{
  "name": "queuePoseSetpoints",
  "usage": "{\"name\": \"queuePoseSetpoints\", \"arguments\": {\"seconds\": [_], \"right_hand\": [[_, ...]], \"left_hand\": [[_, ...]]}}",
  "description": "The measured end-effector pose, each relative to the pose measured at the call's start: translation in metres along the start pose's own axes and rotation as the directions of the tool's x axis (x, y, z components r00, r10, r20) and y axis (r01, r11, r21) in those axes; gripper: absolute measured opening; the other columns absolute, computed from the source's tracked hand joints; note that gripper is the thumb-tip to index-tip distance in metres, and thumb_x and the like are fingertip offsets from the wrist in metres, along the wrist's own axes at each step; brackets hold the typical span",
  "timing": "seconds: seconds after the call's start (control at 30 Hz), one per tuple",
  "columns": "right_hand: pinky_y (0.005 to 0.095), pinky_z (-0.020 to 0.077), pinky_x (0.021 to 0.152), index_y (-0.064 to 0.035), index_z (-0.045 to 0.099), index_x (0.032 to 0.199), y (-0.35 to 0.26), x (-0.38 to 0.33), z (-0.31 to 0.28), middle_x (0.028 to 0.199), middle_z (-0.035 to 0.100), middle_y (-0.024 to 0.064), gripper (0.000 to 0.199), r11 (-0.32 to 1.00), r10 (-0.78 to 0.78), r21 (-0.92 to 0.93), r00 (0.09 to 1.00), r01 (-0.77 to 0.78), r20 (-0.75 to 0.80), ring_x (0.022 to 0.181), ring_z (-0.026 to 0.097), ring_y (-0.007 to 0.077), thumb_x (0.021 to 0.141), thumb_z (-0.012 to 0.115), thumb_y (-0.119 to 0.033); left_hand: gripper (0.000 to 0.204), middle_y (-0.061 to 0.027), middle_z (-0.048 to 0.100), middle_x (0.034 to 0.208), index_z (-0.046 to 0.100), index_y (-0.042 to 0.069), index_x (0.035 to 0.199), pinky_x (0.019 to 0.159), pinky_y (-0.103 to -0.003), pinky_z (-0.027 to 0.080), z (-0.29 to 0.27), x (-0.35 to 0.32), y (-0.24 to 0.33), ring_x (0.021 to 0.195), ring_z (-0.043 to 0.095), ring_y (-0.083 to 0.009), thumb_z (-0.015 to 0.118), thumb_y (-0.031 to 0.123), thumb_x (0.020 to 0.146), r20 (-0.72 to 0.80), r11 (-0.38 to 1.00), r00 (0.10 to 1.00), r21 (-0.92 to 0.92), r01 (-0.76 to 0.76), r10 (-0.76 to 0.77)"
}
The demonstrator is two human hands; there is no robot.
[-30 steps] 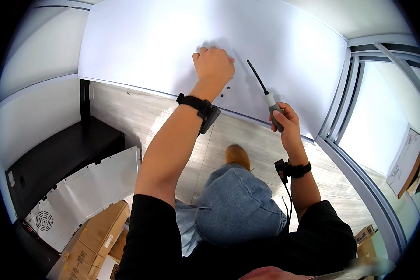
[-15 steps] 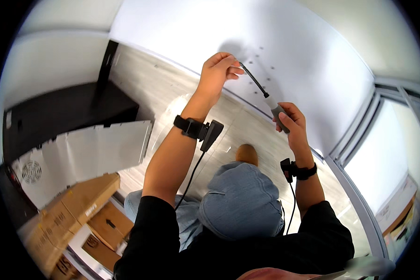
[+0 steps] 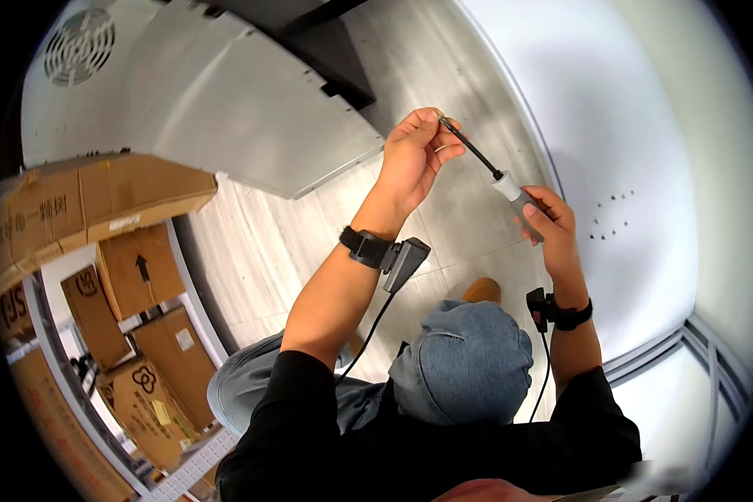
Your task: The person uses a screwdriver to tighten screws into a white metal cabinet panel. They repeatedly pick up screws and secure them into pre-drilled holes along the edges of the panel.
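Note:
A screwdriver point(image 3: 473, 156) with a grey handle and a thin black shaft slants up and left from my right hand point(image 3: 554, 227), whose fingers wrap round the handle. At its tip, the thumb and forefinger of my left hand point(image 3: 414, 159) pinch together. Whatever sits between them is too small to make out. Both hands hang above the floor, left of a white tabletop point(image 3: 619, 293) where several small dark screw-like pieces point(image 3: 613, 197) lie scattered. Near my left hand is a grey metal panel point(image 3: 226, 100) with a round vent grille.
Cardboard boxes point(image 3: 155, 360) fill a metal rack point(image 3: 201, 293) at the left, with a long carton point(image 3: 100, 197) on top. Behind the panel stands a dark black piece point(image 3: 335, 63). My knee point(image 3: 464, 364) is below my hands. Grey framing point(image 3: 686, 335) runs along the right.
The view has swung to the left, bringing the metal panel and rack closer. My hands and the screwdriver have gone from over the white tabletop to over the floor, still gripping.

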State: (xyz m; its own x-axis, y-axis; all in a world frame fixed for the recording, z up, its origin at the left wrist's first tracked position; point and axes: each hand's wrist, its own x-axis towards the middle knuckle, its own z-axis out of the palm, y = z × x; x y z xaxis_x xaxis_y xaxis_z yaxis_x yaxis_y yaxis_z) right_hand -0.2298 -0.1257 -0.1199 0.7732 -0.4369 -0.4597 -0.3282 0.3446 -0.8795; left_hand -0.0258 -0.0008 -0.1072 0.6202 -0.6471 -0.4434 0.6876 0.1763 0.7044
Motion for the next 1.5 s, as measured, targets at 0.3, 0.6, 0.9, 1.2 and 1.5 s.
{"name": "queuePoseSetpoints", "arguments": {"seconds": [0.3,0.6,0.9,1.2,1.5], "right_hand": [[0.0215,0.0367,0.052,-0.0043,0.061,0.106,-0.034,0.028,0.074,0.075,0.059,0.0008,0.025,0.982,0.007,-0.186,0.990,0.019,0.139,0.061,0.049,0.0062,0.087,0.058,-0.022],[0.0323,0.0415,0.057,-0.0030,0.054,0.104,-0.160,0.046,0.137,0.070,0.058,0.0094,0.025,0.567,-0.331,-0.665,0.874,0.486,0.356,0.059,0.054,0.0205,0.083,0.060,-0.015],[0.0300,0.0391,0.054,-0.0057,0.047,0.112,-0.214,0.024,0.183,0.065,0.051,0.0057,0.034,0.671,-0.208,-0.641,0.924,0.374,0.321,0.057,0.050,0.0151,0.083,0.059,-0.018],[0.0242,0.0387,0.047,-0.0022,0.047,0.115,-0.143,0.014,0.230,0.071,0.055,0.0055,0.037,0.980,-0.153,-0.117,0.987,0.158,0.048,0.052,0.048,0.0095,0.082,0.061,-0.013],[0.0232,0.0391,0.046,-0.0014,0.045,0.117,-0.105,0.027,0.260,0.073,0.053,0.0049,0.036,0.956,-0.292,0.019,0.956,0.292,-0.025,0.054,0.047,0.0074,0.084,0.059,-0.007]], "left_hand": [[0.018,-0.0116,0.061,0.093,0.051,0.005,0.094,0.073,-0.031,0.056,-0.066,-0.026,0.046,0.081,0.064,-0.0190,0.039,0.017,0.099,-0.145,0.980,0.970,-0.004,-0.196,0.194],[0.018,-0.0081,0.059,0.085,0.049,0.006,0.093,0.071,-0.030,0.055,-0.065,-0.029,0.111,0.075,0.060,-0.0180,0.038,0.019,0.099,-0.306,0.934,0.927,-0.210,-0.289,0.218],[0.018,-0.0066,0.059,0.081,0.052,0.004,0.091,0.064,-0.027,0.053,-0.066,-0.011,0.195,0.071,0.059,-0.0154,0.041,0.017,0.098,-0.103,0.964,0.974,-0.156,-0.215,0.201],[0.016,-0.0060,0.059,0.074,0.057,0.003,0.094,0.057,-0.026,0.051,-0.071,0.012,0.202,0.062,0.057,-0.0127,0.052,0.018,0.093,-0.099,0.995,0.994,-0.075,-0.059,0.052],[0.019,-0.0027,0.059,0.074,0.061,0.003,0.094,0.056,-0.022,0.048,-0.079,0.022,0.202,0.062,0.055,-0.0096,0.056,0.020,0.091,-0.106,0.992,0.986,0.009,-0.125,0.126]]}}
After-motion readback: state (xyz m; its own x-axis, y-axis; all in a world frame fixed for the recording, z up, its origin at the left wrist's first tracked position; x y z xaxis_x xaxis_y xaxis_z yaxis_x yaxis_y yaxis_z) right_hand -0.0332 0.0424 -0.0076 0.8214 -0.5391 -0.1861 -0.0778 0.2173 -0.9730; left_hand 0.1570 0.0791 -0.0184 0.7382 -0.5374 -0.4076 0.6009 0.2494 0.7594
